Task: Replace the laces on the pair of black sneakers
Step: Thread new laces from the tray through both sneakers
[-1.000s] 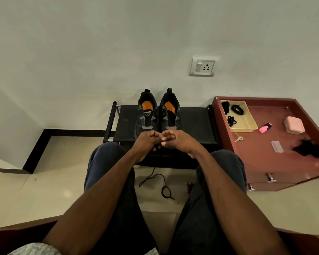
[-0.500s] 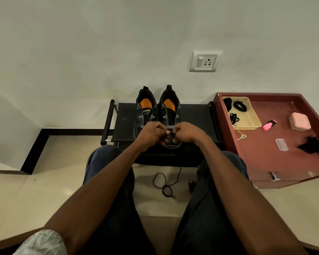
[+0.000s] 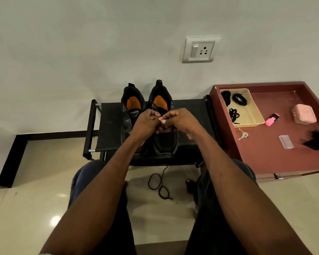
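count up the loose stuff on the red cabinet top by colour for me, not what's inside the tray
Pink: 2, the highlighter and the small case
Black: 1, the cloth
Silver: 1, the key
Clear: 1, the plastic packet
Total: 5

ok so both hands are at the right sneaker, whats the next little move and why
Probably draw the lace on through the eyelet. Both the left hand and right hand pinch at the right sneaker, and most of the lace hangs off the rack, looped on the floor.
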Demonstrator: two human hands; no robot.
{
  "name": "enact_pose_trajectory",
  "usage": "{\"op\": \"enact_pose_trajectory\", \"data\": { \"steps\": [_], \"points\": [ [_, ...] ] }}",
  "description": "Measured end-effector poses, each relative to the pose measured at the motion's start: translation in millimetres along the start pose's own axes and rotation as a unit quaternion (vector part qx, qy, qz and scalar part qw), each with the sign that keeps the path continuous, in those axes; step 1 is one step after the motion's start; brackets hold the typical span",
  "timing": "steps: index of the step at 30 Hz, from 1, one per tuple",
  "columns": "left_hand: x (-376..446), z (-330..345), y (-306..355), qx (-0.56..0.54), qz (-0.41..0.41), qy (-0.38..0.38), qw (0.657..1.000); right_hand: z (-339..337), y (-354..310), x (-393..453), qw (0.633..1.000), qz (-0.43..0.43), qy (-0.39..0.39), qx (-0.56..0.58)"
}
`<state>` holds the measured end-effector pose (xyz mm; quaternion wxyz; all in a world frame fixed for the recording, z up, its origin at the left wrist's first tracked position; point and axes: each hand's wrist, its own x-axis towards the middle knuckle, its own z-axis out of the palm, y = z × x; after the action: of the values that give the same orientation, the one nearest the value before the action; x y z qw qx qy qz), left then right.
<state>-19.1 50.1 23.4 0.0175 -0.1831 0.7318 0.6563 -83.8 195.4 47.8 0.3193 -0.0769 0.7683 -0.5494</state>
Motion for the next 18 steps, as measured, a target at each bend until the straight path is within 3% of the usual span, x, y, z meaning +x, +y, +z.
{"op": "enact_pose_trajectory", "data": {
  "steps": [7, 11, 18],
  "points": [
    [5.9, 25.3, -4.1, -0.016, -0.02, 0.053, 0.998, -16.1, 19.9, 8.5, 0.99, 0.031, 0.137, -0.031],
    [9.3, 20.6, -18.1, 0.027, -0.055, 0.088, 0.994, -16.8, 32.6, 15.5, 0.981, 0.049, 0.172, -0.073],
    [11.5, 25.1, -23.4, -0.018, -0.097, 0.036, 0.994, -4.3, 47.7, 25.4, 0.966, 0.045, 0.19, -0.171]
  ]
}}
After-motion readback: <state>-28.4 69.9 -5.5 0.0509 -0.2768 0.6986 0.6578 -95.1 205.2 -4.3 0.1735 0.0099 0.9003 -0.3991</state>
